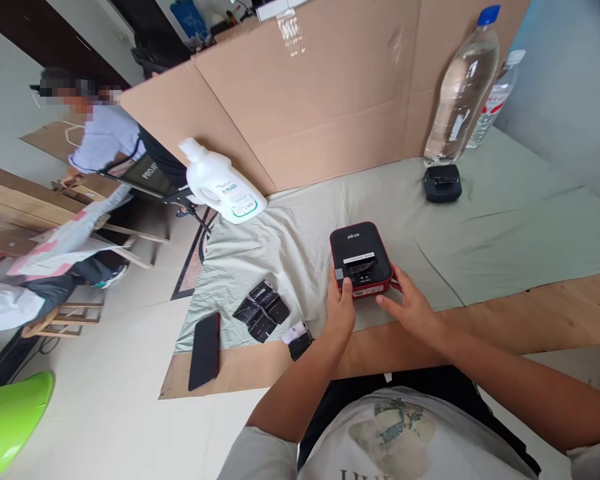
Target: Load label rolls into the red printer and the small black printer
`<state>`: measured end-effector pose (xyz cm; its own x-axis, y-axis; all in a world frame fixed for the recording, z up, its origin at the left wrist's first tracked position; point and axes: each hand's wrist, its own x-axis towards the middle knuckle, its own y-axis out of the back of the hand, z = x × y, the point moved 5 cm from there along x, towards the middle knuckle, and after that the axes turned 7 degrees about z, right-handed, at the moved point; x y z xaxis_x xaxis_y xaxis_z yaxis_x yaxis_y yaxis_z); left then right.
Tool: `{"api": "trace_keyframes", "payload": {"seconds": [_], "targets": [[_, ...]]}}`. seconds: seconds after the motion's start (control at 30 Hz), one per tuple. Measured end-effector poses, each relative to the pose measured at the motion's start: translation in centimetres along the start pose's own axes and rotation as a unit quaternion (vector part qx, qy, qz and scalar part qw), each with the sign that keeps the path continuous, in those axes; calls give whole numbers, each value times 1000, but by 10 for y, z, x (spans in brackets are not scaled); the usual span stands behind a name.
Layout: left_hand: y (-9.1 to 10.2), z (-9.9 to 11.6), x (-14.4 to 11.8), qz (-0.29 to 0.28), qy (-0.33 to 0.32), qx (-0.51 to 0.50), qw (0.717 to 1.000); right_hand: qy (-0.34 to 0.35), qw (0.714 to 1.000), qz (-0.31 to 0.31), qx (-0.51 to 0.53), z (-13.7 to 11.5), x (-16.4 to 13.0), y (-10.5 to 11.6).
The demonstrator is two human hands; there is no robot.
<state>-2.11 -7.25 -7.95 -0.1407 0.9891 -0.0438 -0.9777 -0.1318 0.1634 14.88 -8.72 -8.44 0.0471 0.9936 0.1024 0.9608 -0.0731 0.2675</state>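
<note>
Closest in, the person's pale printed shirt (390, 433) fills the bottom of the view, and both forearms run up from it to a small black-and-red device (361, 260) sitting at about the centre of the table, on the near edge of a grey-green cloth (505, 220). The left hand (341, 308) grips the device's near-left corner, thumb pressed on top, seemingly to keep it from sliding. The right hand (411, 303) lies loosely open against the near-right side, fingertips touching the red casing, steadying rather than clamping. At nine o'clock from the device lies a cluster of small black packets (261, 311), with a black phone (204, 351) further out toward eight o'clock and a small label roll (297, 337) just beside the left wrist. A white jug (223, 183) lies tipped over at ten o'clock. At one o'clock stand two clear bottles (463, 90) against the cardboard screen (320, 100), a second black device (443, 183) at their foot. Another person sits well apart on the left.
</note>
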Motion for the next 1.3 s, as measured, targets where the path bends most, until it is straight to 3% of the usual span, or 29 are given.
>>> {"api": "trace_keyframes", "payload": {"seconds": [0.13,0.3,0.4,0.53,0.67,0.8,1.3], "targets": [[9,-2,1,36,18,-40,998,23,999,11,-39,-4,1,4],[25,-5,25,60,78,-109,989,207,970,61,-110,-45,26,11],[29,-3,43,39,87,-178,979,329,931,84,-138,-51,33,4],[26,-3,53,27,86,-217,972,463,856,169,-155,-40,20,-6],[19,1,52,18,64,-226,972,473,842,193,-173,-32,15,-10],[17,3,51,22,83,-242,966,484,833,193,-184,-32,15,-12],[20,10,48,16,81,-202,976,487,831,193,-185,-25,15,-12]]}}
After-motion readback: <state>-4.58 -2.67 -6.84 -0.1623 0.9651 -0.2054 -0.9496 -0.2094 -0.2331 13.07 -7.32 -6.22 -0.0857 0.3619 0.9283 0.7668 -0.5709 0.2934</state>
